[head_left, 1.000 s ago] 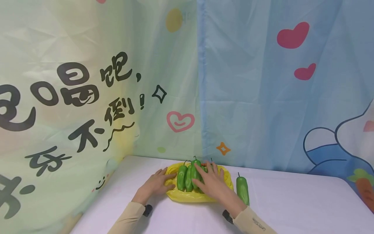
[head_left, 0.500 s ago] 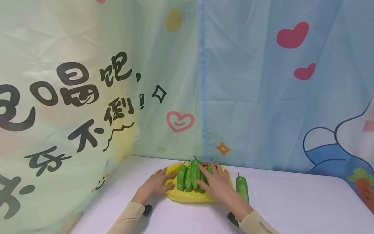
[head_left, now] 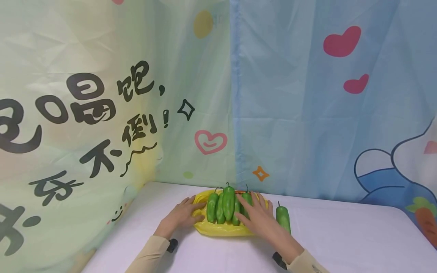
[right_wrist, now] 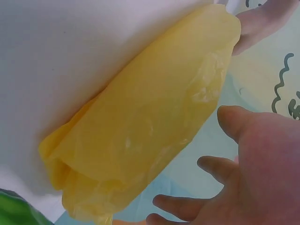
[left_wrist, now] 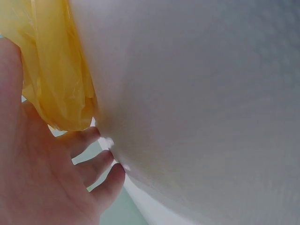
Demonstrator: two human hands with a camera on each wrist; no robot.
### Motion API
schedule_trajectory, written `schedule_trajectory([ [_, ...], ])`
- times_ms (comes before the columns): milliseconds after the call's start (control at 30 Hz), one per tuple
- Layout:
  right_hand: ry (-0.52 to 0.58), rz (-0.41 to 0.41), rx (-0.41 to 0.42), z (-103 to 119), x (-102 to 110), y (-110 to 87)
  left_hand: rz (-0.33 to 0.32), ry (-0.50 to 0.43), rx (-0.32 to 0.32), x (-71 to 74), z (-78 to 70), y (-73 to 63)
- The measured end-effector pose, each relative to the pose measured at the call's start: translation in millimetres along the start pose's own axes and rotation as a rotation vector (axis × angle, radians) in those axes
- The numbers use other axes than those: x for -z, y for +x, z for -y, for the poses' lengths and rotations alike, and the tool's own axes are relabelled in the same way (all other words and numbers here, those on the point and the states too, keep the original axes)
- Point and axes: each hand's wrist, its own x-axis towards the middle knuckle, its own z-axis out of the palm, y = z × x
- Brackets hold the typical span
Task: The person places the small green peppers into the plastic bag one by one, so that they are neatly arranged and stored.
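Note:
Several green peppers [head_left: 228, 204] lie side by side in an opened yellow plastic bag [head_left: 223, 229], their stems pointing away from me. The left hand [head_left: 181, 214] rests at the bag's left rim with thumb and index finger reaching over it. In the left wrist view the other fingers spread outside the yellow plastic. Above the bag's right side, the right hand [head_left: 261, 220] has its fingers spread and extended, partly hiding the rightmost pepper [head_left: 247, 199]. The right wrist view shows those fingers apart from the bag's outer wall, with nothing between them. Whether they touch a pepper is unclear.
One more green pepper [head_left: 282, 217] lies on the white tablecloth [head_left: 341, 235] right of the bag, partly behind the right forearm. A strip of orange-red shows at the bag's back. Behind the table hangs a printed curtain [head_left: 280, 94].
The right hand has drawn back to the right across the peppers, uncovering more of those in the middle and right of the bag. The left hand and the bag have stayed put.

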Motion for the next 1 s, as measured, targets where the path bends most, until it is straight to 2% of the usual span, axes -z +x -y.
schedule_trajectory([
  [600,0.016,-0.026,-0.014,-16.6,8.4,-13.4,-0.006,-0.006,-0.008,0.5,-1.6,-1.2],
  [1000,-0.062,-0.014,-0.029,-32.6,17.7,-16.9,-0.003,-0.009,0.007,1.7,-3.8,-1.2],
])
